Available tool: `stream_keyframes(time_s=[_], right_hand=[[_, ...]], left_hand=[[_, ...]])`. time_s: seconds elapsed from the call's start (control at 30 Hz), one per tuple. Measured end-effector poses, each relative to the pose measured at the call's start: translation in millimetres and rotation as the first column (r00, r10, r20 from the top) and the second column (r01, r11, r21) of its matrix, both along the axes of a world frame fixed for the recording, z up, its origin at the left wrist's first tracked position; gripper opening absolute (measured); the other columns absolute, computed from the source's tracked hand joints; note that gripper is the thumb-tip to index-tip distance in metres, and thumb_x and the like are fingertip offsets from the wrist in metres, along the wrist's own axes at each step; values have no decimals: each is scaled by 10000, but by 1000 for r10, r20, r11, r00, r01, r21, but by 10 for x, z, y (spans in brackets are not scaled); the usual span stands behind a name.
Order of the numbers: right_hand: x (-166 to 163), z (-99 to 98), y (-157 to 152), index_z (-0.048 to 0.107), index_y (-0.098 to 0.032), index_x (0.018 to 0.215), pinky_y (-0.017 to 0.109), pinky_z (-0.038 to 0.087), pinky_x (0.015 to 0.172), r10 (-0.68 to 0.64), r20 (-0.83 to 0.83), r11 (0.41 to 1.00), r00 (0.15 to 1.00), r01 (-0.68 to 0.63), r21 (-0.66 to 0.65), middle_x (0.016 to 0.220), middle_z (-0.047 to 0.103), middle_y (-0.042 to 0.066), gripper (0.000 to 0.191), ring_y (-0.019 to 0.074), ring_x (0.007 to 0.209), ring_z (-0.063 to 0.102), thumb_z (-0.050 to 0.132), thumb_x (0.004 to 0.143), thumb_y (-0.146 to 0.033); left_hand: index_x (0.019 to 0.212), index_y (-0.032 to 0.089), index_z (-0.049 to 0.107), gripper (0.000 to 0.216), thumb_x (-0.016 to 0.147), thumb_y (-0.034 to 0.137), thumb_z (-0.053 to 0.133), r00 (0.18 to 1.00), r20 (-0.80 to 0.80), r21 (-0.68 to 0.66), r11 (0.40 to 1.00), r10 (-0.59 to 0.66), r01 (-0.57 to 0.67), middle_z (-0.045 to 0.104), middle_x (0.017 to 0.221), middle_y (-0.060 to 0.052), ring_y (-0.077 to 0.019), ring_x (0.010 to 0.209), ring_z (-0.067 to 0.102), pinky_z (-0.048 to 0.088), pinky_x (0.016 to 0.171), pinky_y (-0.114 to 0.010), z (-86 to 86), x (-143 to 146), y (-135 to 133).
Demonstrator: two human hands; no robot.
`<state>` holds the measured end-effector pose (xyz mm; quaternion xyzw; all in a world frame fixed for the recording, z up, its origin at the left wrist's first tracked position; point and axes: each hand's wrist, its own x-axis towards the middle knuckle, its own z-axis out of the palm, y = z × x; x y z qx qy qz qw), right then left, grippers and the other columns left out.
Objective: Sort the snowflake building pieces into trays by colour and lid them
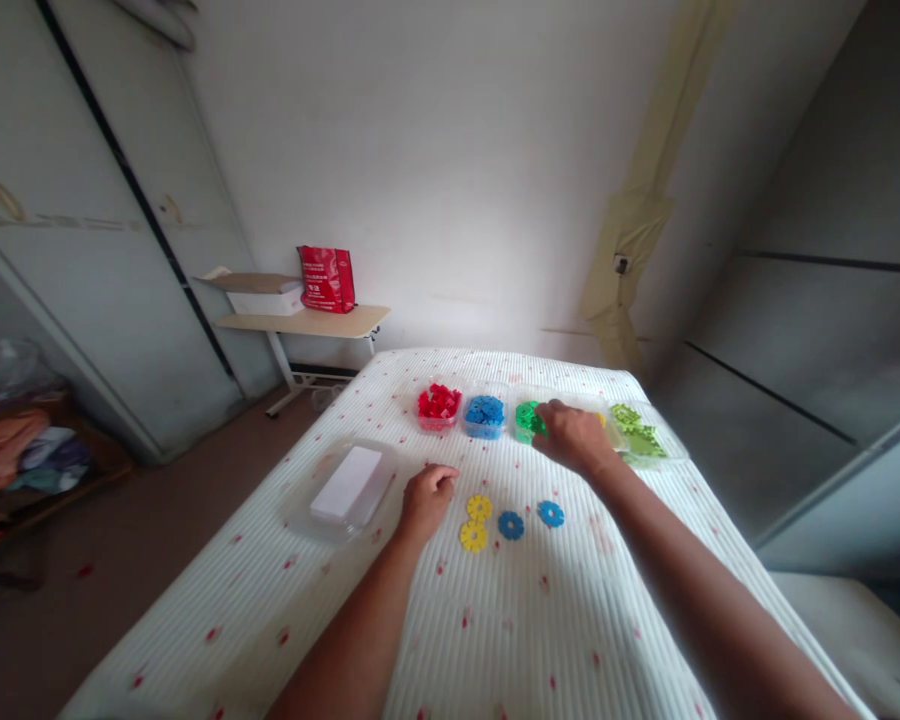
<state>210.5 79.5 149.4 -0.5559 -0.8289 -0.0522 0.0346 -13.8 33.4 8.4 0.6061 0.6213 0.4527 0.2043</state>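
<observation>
My right hand (574, 437) reaches over the row of clear tubs, its fingers curled down into the green pieces tub (526, 420); whether it holds a piece is hidden. My left hand (426, 496) rests on the white cloth with fingers curled in, nothing seen in it. Just right of it lie two yellow snowflake discs (475, 522) and two blue discs (529, 519). The row also has a red pieces tub (439, 408), a blue pieces tub (484, 416) and a lime-green pieces tub (640, 435).
A clear lidded box holding a white block (345, 487) sits left of my left hand. The bed or table with its white dotted cloth (495, 620) fills the foreground. A small side table (311, 322) with a red bag (327, 279) stands by the far wall.
</observation>
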Motion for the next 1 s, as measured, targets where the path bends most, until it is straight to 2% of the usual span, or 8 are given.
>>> stream_keyframes(time_s=[0.13, 0.27, 0.37, 0.43, 0.53, 0.7, 0.83, 1.0], right_hand=[[47, 6, 195, 517, -171, 1162, 401, 489, 817, -10, -41, 1000, 999, 11, 15, 1165, 543, 72, 339, 181, 972, 562, 515, 871, -345], [104, -189, 103, 556, -193, 1135, 354, 464, 826, 1, -78, 1000, 997, -1, 9, 1145, 576, 84, 286, 194, 991, 572, 494, 876, -298], [198, -358, -62, 595, -217, 1101, 306, 447, 816, 79, -144, 987, 986, -97, -125, 1081, 630, 65, 297, 189, 960, 597, 540, 810, -246], [254, -450, -189, 596, -236, 1116, 295, 444, 797, 124, -159, 953, 979, -163, -257, 1063, 641, 50, 389, 193, 941, 604, 605, 727, -228], [293, -566, -347, 576, -264, 1154, 294, 435, 750, 133, -90, 927, 987, -156, -341, 1094, 611, 54, 493, 203, 910, 609, 626, 666, -219], [283, -723, -422, 615, -216, 1016, 250, 386, 642, 118, -56, 937, 991, -130, -324, 987, 592, 62, 333, 171, 786, 599, 567, 687, -200], [230, -738, -431, 617, -183, 918, 232, 367, 641, 118, -99, 948, 988, -141, -285, 909, 603, 54, 231, 154, 767, 581, 558, 695, -196], [18, -695, -535, 587, -192, 1044, 233, 380, 655, 198, -215, 939, 956, -248, -237, 972, 592, 58, 296, 148, 789, 590, 531, 763, -265]], left_hand=[[806, 168, 671, 225, 738, 119, 463, 1000, -4, -4, 1000, 7, -7, 674, 762, -13, -110, 696, 596, 451, 696, -213, 34, 0, -15], [810, 167, 672, 230, 732, 114, 462, 1000, -4, -4, 1000, 9, -9, 679, 758, -11, -109, 693, 596, 452, 694, -210, 4, -6, -4], [815, 167, 674, 234, 729, 109, 463, 1000, -9, -7, 1000, 9, -9, 684, 799, -18, -114, 732, 603, 454, 707, -213, -25, -5, 10], [808, 170, 673, 234, 730, 106, 462, 1000, -9, -10, 1000, 11, -11, 684, 815, -19, -118, 756, 604, 456, 721, -217, -31, 0, 14], [796, 173, 670, 231, 733, 104, 459, 1000, -13, -5, 1000, 7, -7, 682, 821, -18, -121, 777, 604, 457, 743, -223, -21, 10, 8], [783, 177, 668, 230, 731, 94, 460, 1000, -24, 5, 1000, 3, -3, 679, 800, -12, -121, 789, 606, 459, 758, -226, 4, 19, -6], [783, 178, 670, 229, 731, 95, 463, 1000, -29, 6, 1000, 8, -8, 679, 797, -13, -123, 782, 607, 460, 753, -226, 21, 23, -13], [800, 176, 677, 228, 730, 104, 471, 999, -33, 7, 1000, 12, -12, 682, 807, -19, -124, 756, 606, 458, 738, -229, 11, 14, -12]])
